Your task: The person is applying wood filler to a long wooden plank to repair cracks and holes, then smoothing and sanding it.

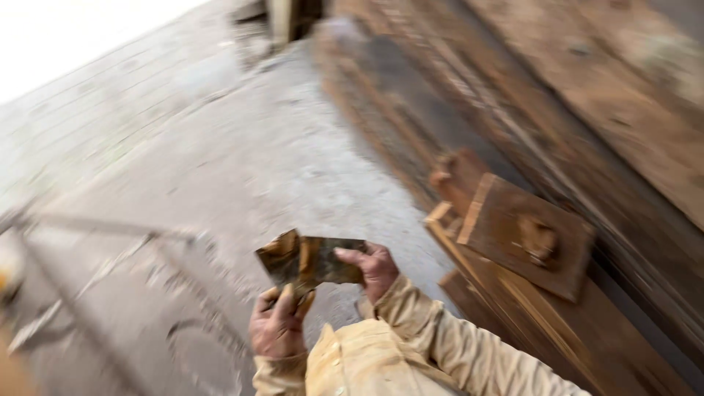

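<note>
Low in the middle of the frame, the left hand (277, 325) pinches the lower left corner of a small dark rusty plate (312, 259) while the right hand (375, 270) grips its right end, its long axis running left to right between them above the concrete floor (242, 161), beside rusty steel beams (528, 242).
</note>
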